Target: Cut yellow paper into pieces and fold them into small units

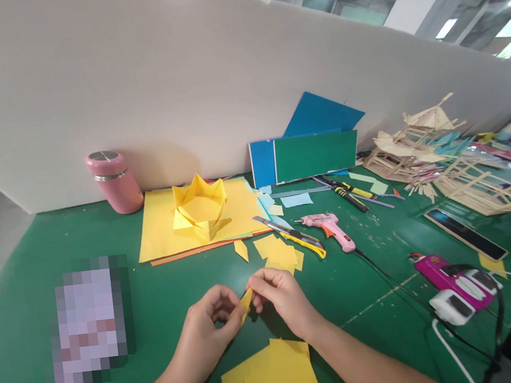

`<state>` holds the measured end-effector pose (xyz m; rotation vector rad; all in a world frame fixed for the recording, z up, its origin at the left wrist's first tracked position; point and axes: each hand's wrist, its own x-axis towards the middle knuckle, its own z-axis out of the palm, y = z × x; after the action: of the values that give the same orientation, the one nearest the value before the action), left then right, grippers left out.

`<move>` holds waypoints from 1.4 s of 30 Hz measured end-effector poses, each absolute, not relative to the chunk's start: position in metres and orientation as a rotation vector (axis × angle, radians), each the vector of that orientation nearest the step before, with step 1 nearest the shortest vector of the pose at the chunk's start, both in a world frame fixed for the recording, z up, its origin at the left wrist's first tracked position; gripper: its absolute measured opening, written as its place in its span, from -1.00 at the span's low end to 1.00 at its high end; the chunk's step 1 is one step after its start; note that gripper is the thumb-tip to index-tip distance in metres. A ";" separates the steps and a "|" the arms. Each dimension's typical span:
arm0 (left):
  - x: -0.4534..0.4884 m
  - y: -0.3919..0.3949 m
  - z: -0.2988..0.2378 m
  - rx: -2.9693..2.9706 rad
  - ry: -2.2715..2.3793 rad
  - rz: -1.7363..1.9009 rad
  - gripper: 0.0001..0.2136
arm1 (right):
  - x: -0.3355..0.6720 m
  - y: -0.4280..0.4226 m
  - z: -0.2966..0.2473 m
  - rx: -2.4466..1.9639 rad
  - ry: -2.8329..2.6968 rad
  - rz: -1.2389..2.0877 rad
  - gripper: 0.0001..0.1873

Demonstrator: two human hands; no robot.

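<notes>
A small folded piece of yellow paper (246,303) is pinched between my two hands above the green tabletop. My left hand (214,318) grips its lower end between thumb and fingers. At the upper end, the fingertips of my right hand (281,295) close on it. Yellow paper sheets (270,379) lie just below my hands, near the front edge. Beyond my hands are loose yellow paper squares (278,253) and one small folded yellow piece (241,250). A pointed yellow folded-paper ring (201,206) stands on a stack of coloured paper (154,232).
A yellow utility knife (294,236) and a pink glue gun (330,227) lie to the right, its cord running to a magenta power strip (452,280). Farther right are a phone-like dark slab (465,233) and wooden stick models (406,151). A pink flask (115,183) stands at left.
</notes>
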<state>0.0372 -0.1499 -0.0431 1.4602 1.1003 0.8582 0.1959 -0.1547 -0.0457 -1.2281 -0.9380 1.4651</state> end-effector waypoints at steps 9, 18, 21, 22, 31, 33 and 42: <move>0.037 -0.147 -0.037 1.121 1.033 0.795 -0.64 | 0.197 -0.154 -0.041 -1.262 -0.877 1.357 -0.52; 0.036 -0.146 -0.034 1.094 1.003 0.776 -0.59 | 0.196 -0.155 -0.039 -1.263 -0.869 1.311 -0.51; 0.036 -0.145 -0.034 1.096 1.008 0.781 -0.59 | 0.195 -0.156 -0.040 -1.240 -0.884 1.315 -0.52; 0.037 -0.146 -0.034 1.098 1.012 0.785 -0.60 | 0.195 -0.156 -0.041 -1.232 -0.890 1.316 -0.53; 0.038 -0.150 -0.039 1.118 1.051 0.910 -0.65 | 0.192 -0.159 -0.041 -1.156 -1.002 1.365 -0.57; 0.038 -0.149 -0.040 1.110 1.038 0.899 -0.63 | 0.191 -0.159 -0.041 -1.163 -1.032 1.367 -0.57; 0.038 -0.148 -0.040 1.058 0.996 0.852 -0.54 | 0.193 -0.158 -0.043 -1.142 -0.997 1.390 -0.60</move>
<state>0.0377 -0.1478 -0.0403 1.0576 0.9960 0.8516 0.1925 -0.1585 -0.0430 -1.1417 -0.9972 1.3904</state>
